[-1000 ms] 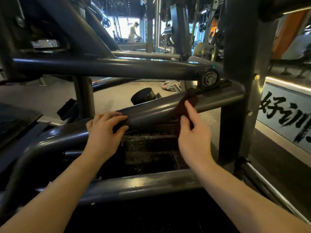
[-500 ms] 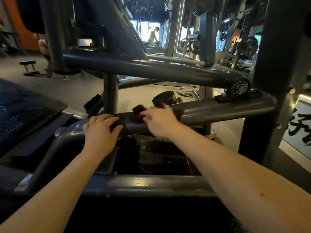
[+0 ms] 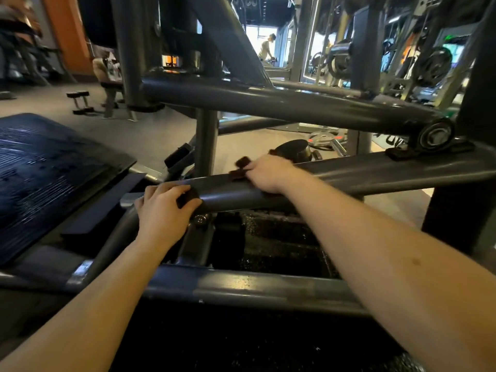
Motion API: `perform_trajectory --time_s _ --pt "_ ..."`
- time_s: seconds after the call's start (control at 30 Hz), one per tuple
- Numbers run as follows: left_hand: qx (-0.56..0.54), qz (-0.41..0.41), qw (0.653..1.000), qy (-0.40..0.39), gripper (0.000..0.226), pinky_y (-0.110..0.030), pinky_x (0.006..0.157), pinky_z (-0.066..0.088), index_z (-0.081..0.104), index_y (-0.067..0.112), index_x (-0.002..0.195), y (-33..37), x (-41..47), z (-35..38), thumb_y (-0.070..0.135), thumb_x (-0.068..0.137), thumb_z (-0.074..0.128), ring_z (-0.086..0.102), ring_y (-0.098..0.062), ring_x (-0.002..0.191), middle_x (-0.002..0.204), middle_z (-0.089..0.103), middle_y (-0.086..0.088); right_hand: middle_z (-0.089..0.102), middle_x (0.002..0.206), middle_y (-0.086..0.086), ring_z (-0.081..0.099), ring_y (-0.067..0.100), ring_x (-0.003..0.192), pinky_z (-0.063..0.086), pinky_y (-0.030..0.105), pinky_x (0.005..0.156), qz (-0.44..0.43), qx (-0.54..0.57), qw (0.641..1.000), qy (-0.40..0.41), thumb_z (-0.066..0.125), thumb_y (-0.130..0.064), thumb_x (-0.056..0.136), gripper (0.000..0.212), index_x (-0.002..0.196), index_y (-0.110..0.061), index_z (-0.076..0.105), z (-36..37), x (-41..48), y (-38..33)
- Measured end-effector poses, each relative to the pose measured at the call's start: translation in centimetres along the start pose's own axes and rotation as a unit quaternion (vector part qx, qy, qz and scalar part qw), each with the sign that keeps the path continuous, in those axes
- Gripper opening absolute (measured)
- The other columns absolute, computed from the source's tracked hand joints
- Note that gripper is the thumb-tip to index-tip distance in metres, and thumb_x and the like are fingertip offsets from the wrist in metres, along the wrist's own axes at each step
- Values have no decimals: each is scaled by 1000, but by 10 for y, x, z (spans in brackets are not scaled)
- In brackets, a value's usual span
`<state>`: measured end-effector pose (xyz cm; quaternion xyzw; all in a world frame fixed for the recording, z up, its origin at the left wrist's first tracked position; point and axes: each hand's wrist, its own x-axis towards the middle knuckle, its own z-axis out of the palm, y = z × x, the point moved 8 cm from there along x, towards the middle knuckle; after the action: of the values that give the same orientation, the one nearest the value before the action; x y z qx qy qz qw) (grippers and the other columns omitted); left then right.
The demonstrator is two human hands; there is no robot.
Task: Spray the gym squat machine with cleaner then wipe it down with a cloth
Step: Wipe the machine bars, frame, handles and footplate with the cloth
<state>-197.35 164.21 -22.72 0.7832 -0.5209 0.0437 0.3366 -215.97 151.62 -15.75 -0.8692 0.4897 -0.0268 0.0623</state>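
Black ribbed rubber is covering the slanted footplate (image 3: 48, 178) at the left, which is blurring and filling more of the view than a second ago, the head having swung that way. Just right of it the left hand (image 3: 163, 210) is staying where it was, clasping the bend of the grey steel tube (image 3: 375, 170) with fingers curled over the top and thumb on the near side. Further right, the dark brown cloth (image 3: 241, 167) is lying on top of that tube, only its left edge peeking out from beneath the right hand (image 3: 268, 171), which is clutching it and pressing it down. A second ago that hand and cloth were working close to the round black bearing (image 3: 434, 135) at the tube's right end; now they are sitting well left of it, near the upright grey post (image 3: 205, 140). The right hand's fingertips are hiding behind its knuckles, most of the cloth is hiding under the palm, and both forearms are running off the bottom edge.
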Motion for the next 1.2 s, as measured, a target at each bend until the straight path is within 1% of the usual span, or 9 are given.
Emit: perform_trajectory --time_s 0.17,0.3,0.43,0.63,0.8,0.93,1.03,1.13,1.2 --pt "9 -8 1000 -12 54 -52 114 26 57 32 143 -16 2 2 55 95 61 31 -27 138 148 50 0 55 148 -1 49 23 136 32 44 117 -102 26 994 -15 41 -28 110 40 148 -30 53 24 -16 -59" --pt "-27 0 1000 -8 50 -53 116 26 59 28 140 -18 0 1 46 94 67 30 -26 137 147 50 0 62 135 5 57 26 123 42 44 109 14 55 998 15 42 -35 109 38 141 -26 60 -7 -6 14" --pt "-45 21 999 7 41 -51 114 24 61 28 134 -20 -1 -2 37 95 69 33 -26 134 143 52 -1 65 132 8 58 30 124 35 55 116 104 14 992 76 41 -32 106 37 133 -21 64 -19 -3 54" --pt "-66 37 997 25 40 -55 114 27 62 27 132 -23 -1 3 39 94 68 34 -24 132 141 53 2 64 133 -2 49 20 135 12 45 124 -31 -5 991 131 45 -24 107 33 132 -23 65 20 -25 -40" --pt "-96 53 993 34 40 -52 115 24 62 26 132 -14 -5 8 42 95 64 32 -22 135 141 52 4 57 148 -6 39 12 146 -4 40 126 -104 27 967 232 49 -23 106 37 141 -28 60 27 -50 -21" --pt "-134 87 987 14 42 -60 116 28 61 27 133 7 -7 17 41 93 62 35 -25 137 140 51 5 59 147 -1 39 15 148 2 47 129 -22 34 932 359 51 -21 105 35 137 -23 63 10 -84 62" --pt "-128 114 985 14 42 -57 119 23 60 28 135 27 -7 23 39 95 64 31 -21 139 141 51 6 50 156 -4 25 13 155 9 59 126 72 90 888 446 50 -17 105 37 140 -24 60 15 -111 116" --pt "-120 127 984 20 43 -45 118 15 58 30 137 44 -8 27 37 96 65 29 -18 139 143 50 9 34 166 -7 8 11 159 5 61 126 101 145 866 468 46 -13 105 43 145 -26 55 34 -112 107" --pt "-118 132 984 26 42 -43 115 17 59 28 137 51 -9 30 35 96 65 31 -18 139 143 51 8 26 168 -7 2 11 159 4 62 124 68 160 878 446 46 -10 103 49 148 -26 51 54 -105 79"
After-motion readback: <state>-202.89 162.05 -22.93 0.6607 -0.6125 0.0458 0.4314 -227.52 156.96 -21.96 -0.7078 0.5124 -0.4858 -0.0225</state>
